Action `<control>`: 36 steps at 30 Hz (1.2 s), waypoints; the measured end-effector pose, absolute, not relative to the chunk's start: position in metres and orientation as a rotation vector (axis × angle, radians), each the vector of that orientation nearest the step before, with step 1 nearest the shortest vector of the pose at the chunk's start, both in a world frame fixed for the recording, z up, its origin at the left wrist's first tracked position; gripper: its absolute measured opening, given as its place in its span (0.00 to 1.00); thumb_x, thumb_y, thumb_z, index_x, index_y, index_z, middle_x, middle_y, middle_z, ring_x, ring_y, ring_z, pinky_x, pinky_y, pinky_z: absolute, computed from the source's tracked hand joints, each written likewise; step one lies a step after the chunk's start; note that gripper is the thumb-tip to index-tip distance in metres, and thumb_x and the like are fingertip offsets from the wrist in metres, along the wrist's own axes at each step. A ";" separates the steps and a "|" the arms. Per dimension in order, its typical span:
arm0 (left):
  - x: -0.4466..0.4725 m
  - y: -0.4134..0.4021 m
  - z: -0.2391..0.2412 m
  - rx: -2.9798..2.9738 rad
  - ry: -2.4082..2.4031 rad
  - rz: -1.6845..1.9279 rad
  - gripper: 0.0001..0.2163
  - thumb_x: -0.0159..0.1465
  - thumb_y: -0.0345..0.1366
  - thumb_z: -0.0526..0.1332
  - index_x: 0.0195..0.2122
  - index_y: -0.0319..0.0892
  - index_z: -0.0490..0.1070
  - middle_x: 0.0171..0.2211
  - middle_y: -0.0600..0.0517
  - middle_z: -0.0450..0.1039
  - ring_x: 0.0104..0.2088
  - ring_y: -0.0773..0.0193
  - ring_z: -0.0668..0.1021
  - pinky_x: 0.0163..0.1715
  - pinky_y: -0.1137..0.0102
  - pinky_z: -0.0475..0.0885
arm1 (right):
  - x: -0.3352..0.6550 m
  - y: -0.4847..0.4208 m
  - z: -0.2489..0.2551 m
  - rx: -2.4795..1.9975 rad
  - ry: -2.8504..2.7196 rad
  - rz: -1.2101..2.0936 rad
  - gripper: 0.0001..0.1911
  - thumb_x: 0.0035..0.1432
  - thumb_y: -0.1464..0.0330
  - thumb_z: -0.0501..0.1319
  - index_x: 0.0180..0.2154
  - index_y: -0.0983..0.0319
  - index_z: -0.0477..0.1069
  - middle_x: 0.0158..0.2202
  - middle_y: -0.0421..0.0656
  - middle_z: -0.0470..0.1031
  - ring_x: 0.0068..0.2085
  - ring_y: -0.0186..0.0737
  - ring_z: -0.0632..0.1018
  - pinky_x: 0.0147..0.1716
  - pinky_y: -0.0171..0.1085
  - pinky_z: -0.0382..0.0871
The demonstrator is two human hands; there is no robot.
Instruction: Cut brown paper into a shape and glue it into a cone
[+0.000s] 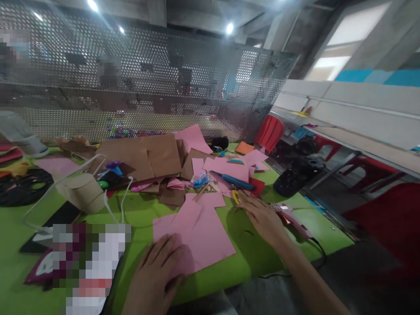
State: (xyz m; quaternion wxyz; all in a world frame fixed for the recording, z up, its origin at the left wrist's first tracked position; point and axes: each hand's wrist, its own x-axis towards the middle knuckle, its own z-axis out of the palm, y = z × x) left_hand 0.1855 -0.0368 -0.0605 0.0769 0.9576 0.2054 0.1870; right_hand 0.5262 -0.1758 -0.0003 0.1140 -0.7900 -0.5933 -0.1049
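My left hand (156,272) lies flat with fingers spread on the near corner of a pink paper sheet (197,232) on the green table (239,262). My right hand (262,216) reaches forward past the sheet's right edge, fingers stretched toward small yellow-handled scissors (235,195); whether it touches them I cannot tell. A pink glue gun (292,218) with a black cord lies just right of that hand.
Brown card (144,155), more pink sheets (226,168), a blue pen-like tool (236,181) and scraps are piled behind. A tan paper roll (82,192) with a white cable sits left. A perforated metal screen (147,74) backs the table; red chairs (271,131) stand right.
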 end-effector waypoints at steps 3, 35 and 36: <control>0.201 -0.043 -0.054 2.855 0.462 0.476 0.25 0.63 0.36 0.58 0.62 0.56 0.61 0.65 0.56 0.59 0.63 0.54 0.64 0.60 0.55 0.64 | 0.515 -0.171 0.010 -2.267 -1.708 -0.226 0.17 0.66 0.71 0.52 0.52 0.57 0.72 0.62 0.45 0.67 0.62 0.49 0.68 0.58 0.55 0.64; 0.220 -0.034 -0.008 2.628 1.021 0.420 0.20 0.62 0.32 0.59 0.57 0.46 0.66 0.57 0.47 0.68 0.57 0.49 0.69 0.58 0.47 0.61 | 0.496 -0.128 -0.016 -2.135 -1.964 -0.204 0.25 0.66 0.61 0.53 0.62 0.59 0.62 0.64 0.47 0.63 0.63 0.51 0.65 0.61 0.52 0.61; 0.218 -0.034 -0.009 2.617 1.012 0.428 0.20 0.62 0.31 0.59 0.57 0.46 0.67 0.59 0.47 0.67 0.59 0.49 0.67 0.59 0.47 0.60 | 0.494 -0.126 -0.012 -2.113 -1.956 -0.225 0.24 0.66 0.62 0.53 0.62 0.58 0.63 0.64 0.47 0.64 0.62 0.50 0.66 0.60 0.52 0.62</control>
